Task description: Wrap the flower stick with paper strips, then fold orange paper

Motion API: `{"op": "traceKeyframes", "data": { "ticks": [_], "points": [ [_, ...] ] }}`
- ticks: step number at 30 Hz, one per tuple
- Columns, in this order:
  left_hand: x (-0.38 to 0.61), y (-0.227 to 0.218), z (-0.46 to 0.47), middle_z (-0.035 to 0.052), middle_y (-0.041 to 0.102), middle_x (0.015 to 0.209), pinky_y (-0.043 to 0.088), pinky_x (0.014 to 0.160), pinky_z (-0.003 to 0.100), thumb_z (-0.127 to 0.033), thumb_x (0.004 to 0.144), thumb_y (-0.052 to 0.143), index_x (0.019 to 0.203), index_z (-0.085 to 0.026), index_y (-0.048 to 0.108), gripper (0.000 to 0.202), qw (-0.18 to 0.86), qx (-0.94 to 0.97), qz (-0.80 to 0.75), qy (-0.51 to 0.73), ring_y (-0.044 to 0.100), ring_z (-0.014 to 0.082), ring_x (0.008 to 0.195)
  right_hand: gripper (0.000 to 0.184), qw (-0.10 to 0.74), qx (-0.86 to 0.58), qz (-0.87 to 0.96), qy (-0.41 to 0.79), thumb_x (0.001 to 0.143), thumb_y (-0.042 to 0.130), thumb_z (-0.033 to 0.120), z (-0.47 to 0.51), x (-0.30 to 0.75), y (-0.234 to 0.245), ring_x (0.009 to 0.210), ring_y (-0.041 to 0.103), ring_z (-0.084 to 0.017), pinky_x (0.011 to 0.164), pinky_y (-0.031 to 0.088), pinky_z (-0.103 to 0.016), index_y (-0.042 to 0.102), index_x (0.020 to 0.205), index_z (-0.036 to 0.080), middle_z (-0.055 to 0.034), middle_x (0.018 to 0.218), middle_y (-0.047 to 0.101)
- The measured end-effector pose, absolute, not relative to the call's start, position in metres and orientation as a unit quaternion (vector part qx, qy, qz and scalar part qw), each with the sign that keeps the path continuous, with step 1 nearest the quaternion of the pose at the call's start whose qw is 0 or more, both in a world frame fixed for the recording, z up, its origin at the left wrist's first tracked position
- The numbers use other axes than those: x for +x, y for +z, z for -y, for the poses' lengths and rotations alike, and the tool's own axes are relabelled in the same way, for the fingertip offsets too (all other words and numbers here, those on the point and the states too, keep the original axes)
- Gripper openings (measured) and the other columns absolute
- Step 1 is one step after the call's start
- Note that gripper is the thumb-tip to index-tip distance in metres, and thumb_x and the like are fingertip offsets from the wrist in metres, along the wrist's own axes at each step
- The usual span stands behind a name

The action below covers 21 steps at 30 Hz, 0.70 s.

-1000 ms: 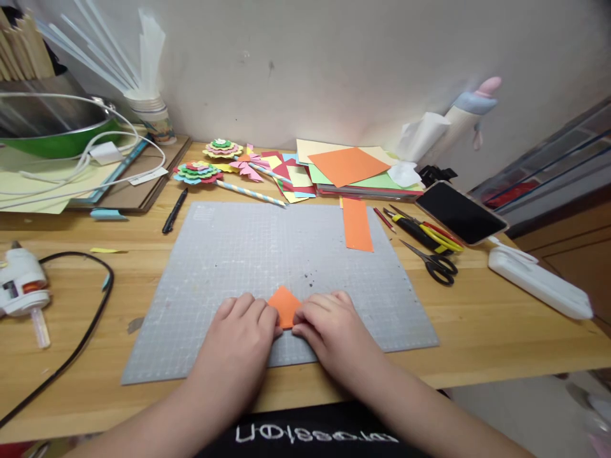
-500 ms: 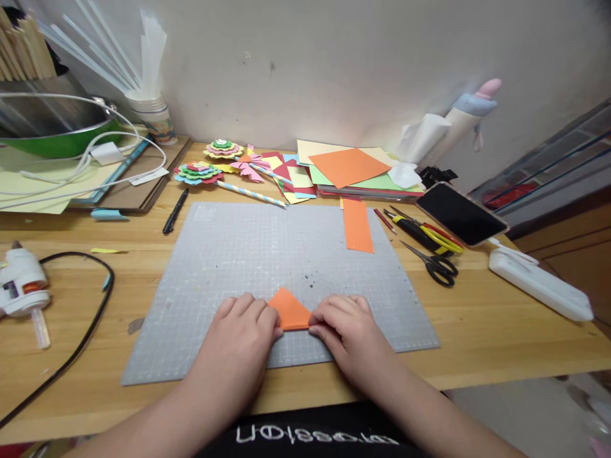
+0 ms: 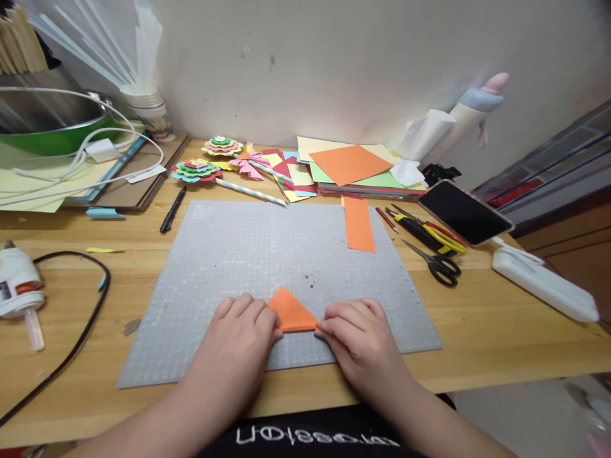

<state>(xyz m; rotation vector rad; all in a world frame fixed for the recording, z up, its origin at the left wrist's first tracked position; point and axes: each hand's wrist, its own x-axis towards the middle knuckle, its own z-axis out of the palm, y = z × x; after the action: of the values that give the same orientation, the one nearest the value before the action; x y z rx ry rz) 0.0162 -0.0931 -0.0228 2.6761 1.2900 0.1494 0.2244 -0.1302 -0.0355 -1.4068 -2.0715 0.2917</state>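
Observation:
A folded triangle of orange paper [image 3: 292, 312] lies near the front of the grey cutting mat [image 3: 248, 248], its point facing away from me and its folded edge toward me. My left hand [image 3: 243, 337] is closed on the triangle's left corner, thumb at the near edge, and hides that corner. At the right corner, my right hand [image 3: 360, 337] pinches the paper's tip between thumb and fingers. An orange paper strip [image 3: 360, 224] rests on the mat's far right part.
Right of the mat lie scissors [image 3: 442, 267], a utility knife [image 3: 420, 232] and a phone [image 3: 466, 212]. Paper flowers [image 3: 195, 170] and stacked coloured paper [image 3: 351, 165] line the back. A glue gun [image 3: 19, 280] with a black cord and a pen [image 3: 173, 210] are at left.
My right hand has slid a little to the right along the folded edge, uncovering more of the triangle's right corner. My left hand stays in place on the paper.

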Motion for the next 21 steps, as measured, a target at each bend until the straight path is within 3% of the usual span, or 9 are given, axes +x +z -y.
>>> {"op": "traceKeyframes", "data": {
  "ticks": [13, 21],
  "points": [
    [0.0153, -0.0234, 0.0924, 0.0043, 0.06, 0.078, 0.033, 0.072, 0.04, -0.02, 0.092, 0.044, 0.079, -0.018, 0.057, 0.019, 0.083, 0.898, -0.427, 0.064, 0.049, 0.0241, 0.078, 0.013, 0.266, -0.552, 0.78, 0.127, 0.089, 0.054, 0.016, 0.1318, 0.2314, -0.035, 0.087, 0.057, -0.019, 0.081, 0.026, -0.037, 0.063, 0.085, 0.022, -0.0011, 0.089, 0.066],
    [0.014, -0.0238, 0.0937, 0.0044, 0.059, 0.079, 0.034, 0.072, 0.04, -0.02, 0.093, 0.043, 0.08, -0.018, 0.056, 0.019, 0.101, 0.897, -0.425, 0.065, 0.049, 0.0242, 0.078, 0.012, 0.297, -0.553, 0.766, 0.138, 0.089, 0.054, 0.014, 0.1358, 0.2265, -0.0344, 0.088, 0.057, -0.018, 0.084, 0.027, -0.038, 0.061, 0.095, 0.022, -0.0029, 0.092, 0.064]
  ]
}}
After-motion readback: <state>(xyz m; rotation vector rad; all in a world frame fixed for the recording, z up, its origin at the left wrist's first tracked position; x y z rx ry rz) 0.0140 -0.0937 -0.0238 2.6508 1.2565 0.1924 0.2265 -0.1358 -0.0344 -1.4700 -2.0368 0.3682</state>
